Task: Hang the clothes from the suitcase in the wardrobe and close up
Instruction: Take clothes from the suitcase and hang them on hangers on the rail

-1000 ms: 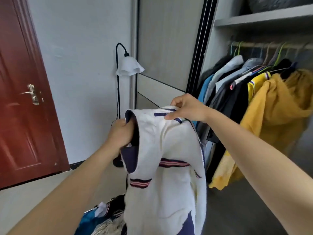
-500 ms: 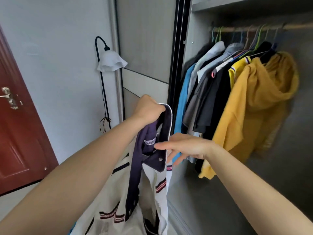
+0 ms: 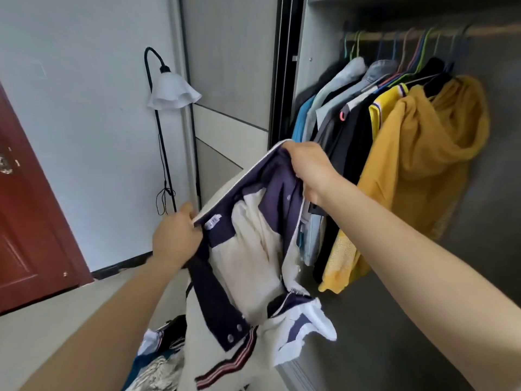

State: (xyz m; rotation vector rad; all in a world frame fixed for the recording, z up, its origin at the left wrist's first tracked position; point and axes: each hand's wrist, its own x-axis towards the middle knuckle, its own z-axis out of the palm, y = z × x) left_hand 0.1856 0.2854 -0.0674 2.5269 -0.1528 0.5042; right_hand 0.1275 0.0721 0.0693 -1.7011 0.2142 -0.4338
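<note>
A cream jacket [image 3: 253,266] with navy lining and red-striped trim hangs open in front of me. My left hand [image 3: 176,235] grips its collar at the lower left, near the label. My right hand [image 3: 310,170] grips the other end of the collar, higher and to the right. The open wardrobe [image 3: 303,88] stands just behind, with several garments on hangers along its rail [image 3: 408,35]; a yellow hoodie [image 3: 417,165] hangs nearest the right. More clothes [image 3: 160,359] lie at the bottom of the view, below the jacket.
A black floor lamp [image 3: 169,91] with a white shade stands against the white wall left of the wardrobe's sliding door [image 3: 225,80]. A red-brown room door [image 3: 25,221] is at the far left. Grey wardrobe floor [image 3: 380,334] shows beneath the hanging garments.
My right hand has taken hold of the collar and pulled it up to the right, spreading the jacket open. My left hand has dropped lower. The view has shifted slightly left.
</note>
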